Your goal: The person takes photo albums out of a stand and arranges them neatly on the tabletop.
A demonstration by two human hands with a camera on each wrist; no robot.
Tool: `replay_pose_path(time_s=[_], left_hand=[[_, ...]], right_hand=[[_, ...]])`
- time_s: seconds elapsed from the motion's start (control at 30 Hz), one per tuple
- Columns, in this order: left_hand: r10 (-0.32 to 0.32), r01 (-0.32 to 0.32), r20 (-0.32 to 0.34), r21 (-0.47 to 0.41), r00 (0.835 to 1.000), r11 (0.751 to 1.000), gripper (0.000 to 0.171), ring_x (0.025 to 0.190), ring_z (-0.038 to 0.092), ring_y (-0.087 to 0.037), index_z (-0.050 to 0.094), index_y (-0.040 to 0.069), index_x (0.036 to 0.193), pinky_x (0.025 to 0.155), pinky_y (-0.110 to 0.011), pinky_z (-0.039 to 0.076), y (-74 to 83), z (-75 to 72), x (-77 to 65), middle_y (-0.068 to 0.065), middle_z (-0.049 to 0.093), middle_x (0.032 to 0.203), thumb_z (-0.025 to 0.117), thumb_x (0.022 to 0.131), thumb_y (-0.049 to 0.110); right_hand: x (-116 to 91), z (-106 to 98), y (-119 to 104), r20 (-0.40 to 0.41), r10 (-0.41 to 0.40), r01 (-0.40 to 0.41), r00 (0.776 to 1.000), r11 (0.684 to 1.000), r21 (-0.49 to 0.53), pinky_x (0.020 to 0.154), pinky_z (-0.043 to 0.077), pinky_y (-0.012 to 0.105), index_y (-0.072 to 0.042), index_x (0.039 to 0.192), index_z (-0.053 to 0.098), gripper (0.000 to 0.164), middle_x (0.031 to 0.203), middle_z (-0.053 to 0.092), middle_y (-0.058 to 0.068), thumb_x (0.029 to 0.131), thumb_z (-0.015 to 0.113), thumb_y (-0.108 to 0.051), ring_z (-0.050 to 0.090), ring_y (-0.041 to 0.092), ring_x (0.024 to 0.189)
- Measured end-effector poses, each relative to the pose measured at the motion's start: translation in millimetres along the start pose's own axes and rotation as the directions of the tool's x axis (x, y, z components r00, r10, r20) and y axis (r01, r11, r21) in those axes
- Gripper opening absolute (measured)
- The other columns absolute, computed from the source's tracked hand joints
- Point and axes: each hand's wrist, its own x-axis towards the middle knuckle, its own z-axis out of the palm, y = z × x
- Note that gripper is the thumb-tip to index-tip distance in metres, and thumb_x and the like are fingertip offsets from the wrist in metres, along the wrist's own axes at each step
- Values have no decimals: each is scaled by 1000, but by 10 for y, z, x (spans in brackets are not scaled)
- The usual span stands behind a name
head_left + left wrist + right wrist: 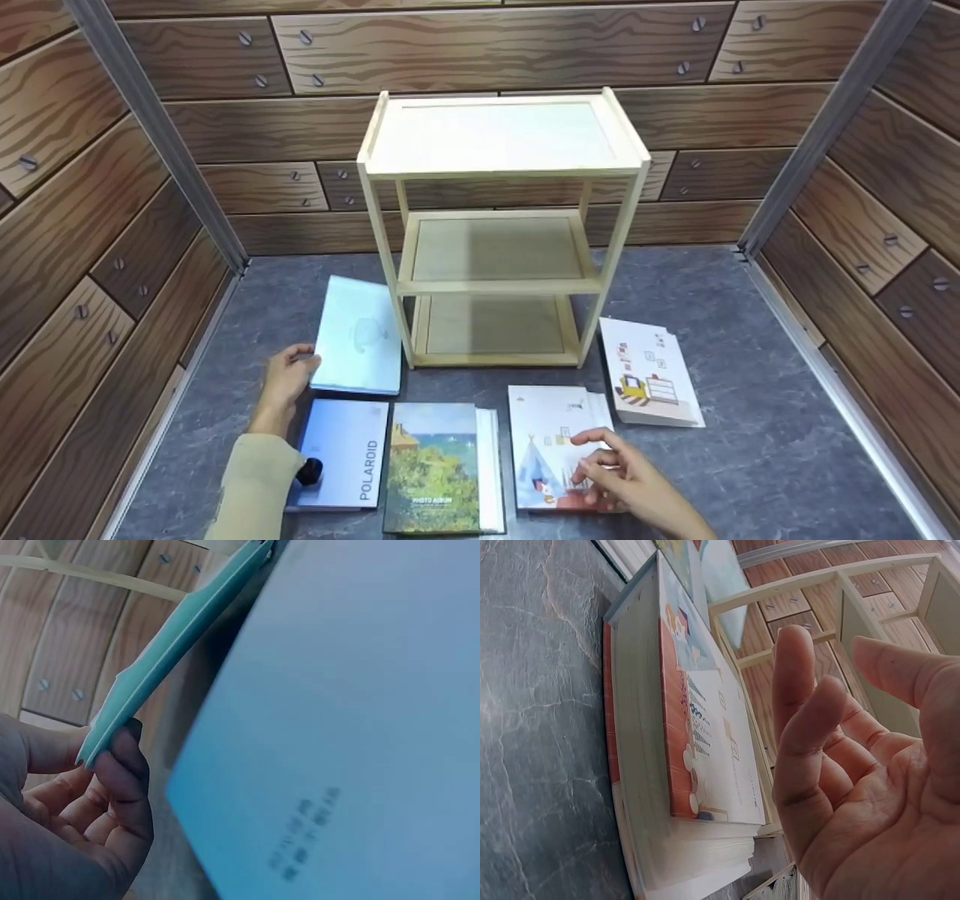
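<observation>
My left hand pinches the left edge of a thin light-blue book, beside the rack's front left leg. In the left wrist view, thumb and fingers grip the edge of this pale teal book. My right hand, loosely bent and holding nothing, is over a white album with a tent picture. The right wrist view shows the hand beside that thick album, its palm empty. Below the left hand lies a blue POLAROID book, partly covered by the sleeve and a black wrist camera.
A three-tier wooden rack stands in the middle, in front of the plank-patterned back wall. A green landscape photo album lies between the blue book and the tent album. Another white album is right of the rack on the grey floor.
</observation>
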Motion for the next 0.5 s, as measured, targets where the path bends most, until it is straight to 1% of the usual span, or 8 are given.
replay_pose_path(time_s=[0.03,0.07,0.13,0.2,0.27,0.37,0.43,0.5], left_hand=[[-6,6,3,3,1000,1000,45,135,51,-42,51,-5,152,110,-55,47,-19,-7,10,-32,49,153,52,112,17],[-16,16,4,-3,1000,1000,45,132,53,-41,51,-5,152,108,-54,48,-40,-13,24,-32,50,152,52,112,17],[-36,36,0,-15,999,999,47,120,61,-33,51,-5,153,101,-47,54,-81,-21,50,-30,54,148,53,112,18],[-59,59,-7,-49,998,997,47,101,66,-22,52,-6,152,87,-36,57,-119,-23,75,-25,64,136,54,112,18],[-87,86,-12,-99,996,991,47,82,65,-13,52,-7,152,73,-27,56,-161,-23,102,-17,70,120,55,112,18],[-123,120,-10,-154,992,981,48,72,63,-6,51,-10,151,65,-21,56,-205,-18,118,-7,72,104,56,112,17],[-131,127,-13,-167,991,978,49,72,64,-5,51,-12,151,65,-19,57,-219,-12,123,-10,72,107,57,112,17],[-128,124,-11,-172,992,977,51,76,65,-5,50,-13,152,68,-18,59,-210,-5,114,-19,71,119,58,111,17]], right_hand=[[2,1,-3,-4,4,-4,1000,1000,-1,58,54,21,6,148,42,46,104,77,8,113,58,-20,72,9,75],[4,2,-6,-8,7,-7,1000,1000,-3,58,54,21,6,148,42,47,104,77,8,113,58,-20,72,9,75],[10,1,-12,-10,7,-7,1000,1000,-12,58,55,21,7,149,41,48,104,76,8,113,58,-20,71,9,75],[18,-3,-17,-10,5,-6,1000,1000,-16,58,55,21,7,148,41,47,103,76,7,113,58,-19,71,9,75],[27,-7,-23,-9,3,-3,1000,1000,-9,58,54,20,5,147,44,44,102,76,5,113,57,-19,71,8,75],[39,-17,-27,-3,-12,12,1000,1000,11,57,52,19,2,143,50,38,101,75,2,113,57,-19,71,7,74],[40,-24,-27,-2,-28,28,1000,999,21,58,52,20,1,142,52,35,100,75,0,113,57,-19,71,7,74],[41,-30,-28,0,-39,39,999,999,23,58,53,20,2,141,53,35,100,74,0,113,56,-19,70,7,73]])
